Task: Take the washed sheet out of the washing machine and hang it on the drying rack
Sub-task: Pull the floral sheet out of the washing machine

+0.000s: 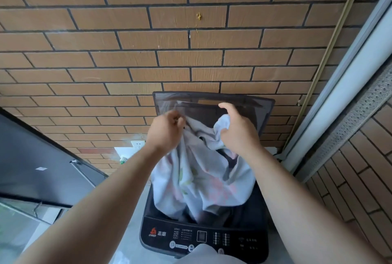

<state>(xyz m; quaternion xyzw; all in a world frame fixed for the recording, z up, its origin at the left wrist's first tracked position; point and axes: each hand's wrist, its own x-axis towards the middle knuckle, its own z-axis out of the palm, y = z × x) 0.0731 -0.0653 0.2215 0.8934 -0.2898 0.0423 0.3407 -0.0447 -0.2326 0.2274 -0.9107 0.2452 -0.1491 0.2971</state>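
Sheet half-lifted from a top-loading washer against a brick wall.

The brick wall (169, 41) fills the background; below it the washing machine (203, 236) stands with its lid (212, 98) raised. The pale sheet (197, 179) is bunched above the drum, its lower folds hanging into the opening. The left hand (165, 130) pinches its upper edge; the right hand (237, 130) clutches a fold beside it.
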